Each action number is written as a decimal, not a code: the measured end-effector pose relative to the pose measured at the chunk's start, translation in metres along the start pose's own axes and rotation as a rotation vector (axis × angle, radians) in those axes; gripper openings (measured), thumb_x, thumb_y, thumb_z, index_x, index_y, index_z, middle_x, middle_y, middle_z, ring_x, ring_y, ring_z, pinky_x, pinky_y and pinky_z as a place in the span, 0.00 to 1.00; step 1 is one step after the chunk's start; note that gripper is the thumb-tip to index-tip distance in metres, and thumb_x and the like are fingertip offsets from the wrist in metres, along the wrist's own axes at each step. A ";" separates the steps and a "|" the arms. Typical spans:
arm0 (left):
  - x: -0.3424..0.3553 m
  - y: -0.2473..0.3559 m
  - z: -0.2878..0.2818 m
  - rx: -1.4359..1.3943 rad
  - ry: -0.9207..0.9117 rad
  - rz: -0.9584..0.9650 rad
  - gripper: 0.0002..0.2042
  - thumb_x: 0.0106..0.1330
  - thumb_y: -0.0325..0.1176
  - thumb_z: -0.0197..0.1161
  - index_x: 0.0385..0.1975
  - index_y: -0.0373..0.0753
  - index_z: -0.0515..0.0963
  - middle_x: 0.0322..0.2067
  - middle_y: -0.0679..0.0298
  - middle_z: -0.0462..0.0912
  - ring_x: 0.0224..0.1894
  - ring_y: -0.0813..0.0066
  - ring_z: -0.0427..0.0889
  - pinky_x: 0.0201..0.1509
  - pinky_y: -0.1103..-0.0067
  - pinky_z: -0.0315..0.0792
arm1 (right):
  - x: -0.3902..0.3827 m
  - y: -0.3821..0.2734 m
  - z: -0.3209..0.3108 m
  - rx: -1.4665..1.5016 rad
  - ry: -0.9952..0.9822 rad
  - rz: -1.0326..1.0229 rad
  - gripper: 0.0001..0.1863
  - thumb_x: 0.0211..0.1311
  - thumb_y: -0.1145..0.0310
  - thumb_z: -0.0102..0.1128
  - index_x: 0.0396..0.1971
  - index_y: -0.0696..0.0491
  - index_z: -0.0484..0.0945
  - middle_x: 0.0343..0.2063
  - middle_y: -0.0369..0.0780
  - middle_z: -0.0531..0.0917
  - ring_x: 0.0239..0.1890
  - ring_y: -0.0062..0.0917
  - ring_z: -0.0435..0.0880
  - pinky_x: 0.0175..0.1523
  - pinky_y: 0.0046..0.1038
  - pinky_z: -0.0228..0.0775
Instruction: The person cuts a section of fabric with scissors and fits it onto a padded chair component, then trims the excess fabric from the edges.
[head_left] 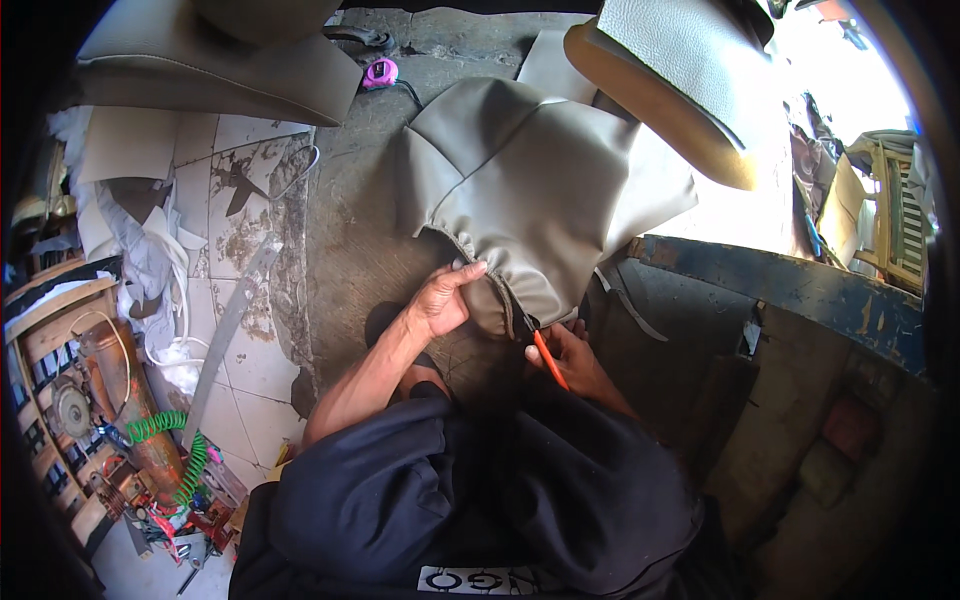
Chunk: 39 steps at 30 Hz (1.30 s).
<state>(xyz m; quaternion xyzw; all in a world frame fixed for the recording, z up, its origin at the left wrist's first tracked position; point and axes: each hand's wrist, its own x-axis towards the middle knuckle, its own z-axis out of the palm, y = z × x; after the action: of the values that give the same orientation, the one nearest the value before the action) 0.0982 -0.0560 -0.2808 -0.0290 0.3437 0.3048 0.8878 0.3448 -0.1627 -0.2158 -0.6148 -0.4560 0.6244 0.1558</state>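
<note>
A grey-brown leatherette cover [530,190] with sewn seams and a gathered edge spreads in front of me. My left hand [445,300] pinches that gathered edge near its lower left, thumb lying on the seam. At the cover's lower tip, my right hand [572,355] grips an orange-handled tool [550,362]; its dark working end meets the seam, and I cannot tell exactly what kind of tool it is. Part of that hand's fingers is hidden behind the cover and handle.
Padded pieces [210,75] lie upper left; a foam-backed piece [680,80] upper right. A pink tape measure [381,72] sits behind the cover. A worn blue beam [790,290] crosses the right. At lower left are a rusty cylinder [130,390] and a green coiled hose [185,450].
</note>
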 end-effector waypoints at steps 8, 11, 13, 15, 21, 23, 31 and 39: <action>-0.009 -0.013 -0.005 -0.044 -0.083 -0.003 0.20 0.66 0.33 0.66 0.56 0.36 0.74 0.52 0.57 0.81 0.57 0.62 0.79 0.65 0.60 0.71 | -0.005 0.009 0.005 0.024 -0.048 0.046 0.28 0.59 0.41 0.66 0.39 0.54 0.78 0.27 0.34 0.78 0.34 0.19 0.75 0.46 0.25 0.66; -0.009 -0.016 -0.006 -0.042 -0.054 0.008 0.19 0.66 0.33 0.65 0.56 0.35 0.74 0.51 0.57 0.82 0.57 0.63 0.79 0.66 0.60 0.70 | -0.003 0.013 0.006 -0.047 -0.036 0.031 0.29 0.59 0.40 0.66 0.39 0.54 0.78 0.28 0.34 0.78 0.34 0.20 0.75 0.46 0.25 0.66; -0.009 -0.018 -0.008 -0.110 -0.030 0.067 0.19 0.68 0.34 0.63 0.56 0.35 0.74 0.52 0.56 0.82 0.57 0.61 0.79 0.66 0.61 0.70 | -0.002 0.014 0.007 -0.123 -0.020 0.006 0.29 0.59 0.40 0.66 0.39 0.55 0.78 0.28 0.34 0.79 0.34 0.20 0.75 0.46 0.25 0.66; -0.009 -0.018 -0.011 -0.124 -0.012 0.089 0.19 0.68 0.34 0.63 0.56 0.35 0.74 0.52 0.56 0.81 0.56 0.61 0.79 0.65 0.61 0.70 | -0.004 0.012 0.009 0.016 0.010 0.109 0.27 0.60 0.42 0.66 0.39 0.55 0.78 0.29 0.34 0.80 0.34 0.20 0.76 0.46 0.25 0.67; -0.009 -0.011 -0.017 -0.311 -0.116 -0.102 0.22 0.67 0.40 0.63 0.58 0.37 0.73 0.54 0.54 0.80 0.58 0.56 0.78 0.66 0.56 0.68 | -0.004 0.032 0.015 0.167 -0.022 0.022 0.27 0.60 0.44 0.67 0.40 0.55 0.78 0.28 0.36 0.81 0.33 0.21 0.76 0.46 0.27 0.68; -0.007 -0.012 -0.020 -0.199 -0.180 -0.078 0.23 0.68 0.41 0.63 0.59 0.37 0.72 0.54 0.55 0.80 0.58 0.57 0.78 0.65 0.56 0.69 | -0.003 0.027 0.018 0.225 -0.012 0.006 0.27 0.59 0.43 0.68 0.40 0.55 0.77 0.28 0.36 0.81 0.33 0.22 0.77 0.46 0.28 0.69; -0.006 -0.017 -0.017 -0.179 -0.033 0.083 0.16 0.67 0.39 0.65 0.51 0.39 0.78 0.47 0.58 0.84 0.51 0.60 0.83 0.59 0.59 0.75 | -0.007 0.016 0.021 -0.267 0.158 -0.082 0.32 0.57 0.35 0.63 0.39 0.53 0.81 0.36 0.45 0.85 0.49 0.35 0.81 0.65 0.39 0.57; 0.008 -0.030 -0.048 -0.146 0.156 0.148 0.07 0.68 0.36 0.64 0.41 0.43 0.81 0.39 0.66 0.86 0.45 0.66 0.84 0.55 0.62 0.77 | -0.002 0.036 0.029 -0.379 0.186 -0.101 0.39 0.56 0.31 0.59 0.43 0.57 0.80 0.48 0.53 0.83 0.59 0.46 0.76 0.72 0.44 0.47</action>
<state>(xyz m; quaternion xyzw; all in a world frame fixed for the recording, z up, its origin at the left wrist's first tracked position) 0.0911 -0.0883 -0.3271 -0.0919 0.3899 0.3907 0.8288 0.3318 -0.1946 -0.2475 -0.6644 -0.5790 0.4595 0.1101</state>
